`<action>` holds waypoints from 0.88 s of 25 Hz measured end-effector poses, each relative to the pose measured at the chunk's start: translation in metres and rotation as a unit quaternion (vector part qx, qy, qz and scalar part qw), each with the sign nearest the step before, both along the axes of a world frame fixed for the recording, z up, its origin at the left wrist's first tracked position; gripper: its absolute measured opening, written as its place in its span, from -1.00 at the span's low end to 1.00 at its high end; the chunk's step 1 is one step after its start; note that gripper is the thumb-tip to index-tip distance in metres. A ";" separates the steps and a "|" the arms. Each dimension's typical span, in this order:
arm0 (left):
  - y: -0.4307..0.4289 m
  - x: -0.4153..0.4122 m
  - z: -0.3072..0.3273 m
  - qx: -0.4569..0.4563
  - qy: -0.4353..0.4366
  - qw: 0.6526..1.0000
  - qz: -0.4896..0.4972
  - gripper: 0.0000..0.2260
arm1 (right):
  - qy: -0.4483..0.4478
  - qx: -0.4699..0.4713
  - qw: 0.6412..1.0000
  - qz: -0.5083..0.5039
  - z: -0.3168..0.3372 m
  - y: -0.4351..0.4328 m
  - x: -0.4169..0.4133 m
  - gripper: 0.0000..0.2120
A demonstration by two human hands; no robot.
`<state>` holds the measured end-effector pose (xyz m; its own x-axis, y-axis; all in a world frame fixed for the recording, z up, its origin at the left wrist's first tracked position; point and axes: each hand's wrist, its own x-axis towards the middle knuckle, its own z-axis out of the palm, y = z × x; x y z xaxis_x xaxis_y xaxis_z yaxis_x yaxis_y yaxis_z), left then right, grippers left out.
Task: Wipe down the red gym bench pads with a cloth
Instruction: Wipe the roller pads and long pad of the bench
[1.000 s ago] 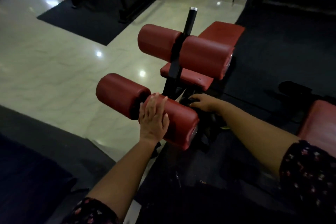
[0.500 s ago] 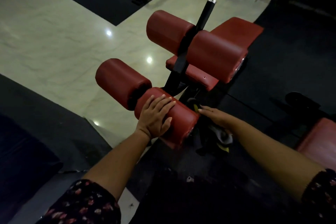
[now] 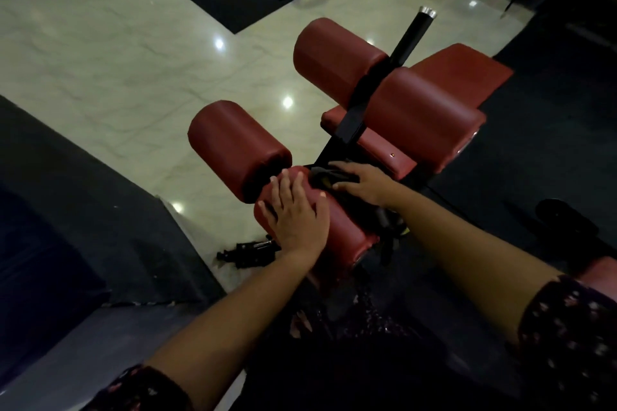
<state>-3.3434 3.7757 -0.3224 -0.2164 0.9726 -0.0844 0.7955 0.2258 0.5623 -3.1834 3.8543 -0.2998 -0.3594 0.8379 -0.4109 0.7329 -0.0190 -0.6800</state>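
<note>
The red gym bench has two lower roller pads and two upper ones on a black post (image 3: 405, 43). My left hand (image 3: 297, 213) lies flat with spread fingers on the near right lower roller (image 3: 347, 233). My right hand (image 3: 360, 183) presses a dark cloth (image 3: 325, 177) with a yellow patch against the far top of that same roller, fingers fairly straight. The left lower roller (image 3: 233, 147) is bare. Behind stand the upper rollers (image 3: 334, 57) (image 3: 420, 110) and the flat red seat pad (image 3: 464, 73).
Pale glossy floor tiles (image 3: 117, 60) lie to the left, dark rubber mats (image 3: 66, 210) around the bench. A small black object (image 3: 250, 250) lies on the floor beside the near roller. Another red pad (image 3: 601, 270) shows at the right edge.
My right hand has come up from beside the roller's end onto its far top, bringing the cloth with it. My left hand stays on the roller. The view has tilted down and closer.
</note>
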 end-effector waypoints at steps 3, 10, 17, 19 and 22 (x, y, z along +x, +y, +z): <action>-0.003 0.002 -0.001 0.013 0.023 1.000 0.002 -0.39 | 0.037 -0.084 0.993 -0.069 -0.003 0.010 0.001 -0.56; -0.003 0.009 0.004 0.044 0.033 0.997 0.055 -0.32 | 0.138 -0.293 0.942 -0.086 -0.023 -0.008 0.035 -0.45; -0.007 0.012 -0.001 0.091 -0.044 0.985 0.137 -0.34 | 0.195 -0.259 0.940 -0.106 -0.053 0.003 0.026 -0.60; -0.009 0.013 -0.001 0.109 -0.082 0.976 0.167 -0.36 | 0.197 -0.198 0.958 -0.068 -0.048 0.024 0.008 -0.64; -0.011 0.016 0.001 0.099 -0.063 0.974 0.196 -0.32 | 0.101 -0.049 0.992 0.056 -0.025 0.069 -0.033 -0.70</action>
<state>-3.3278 3.7648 -0.3214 -0.5749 0.8169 0.0462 0.5918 0.3762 0.7130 -3.2162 3.9237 -0.3247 -0.5313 0.7481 -0.3976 0.5828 -0.0178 -0.8124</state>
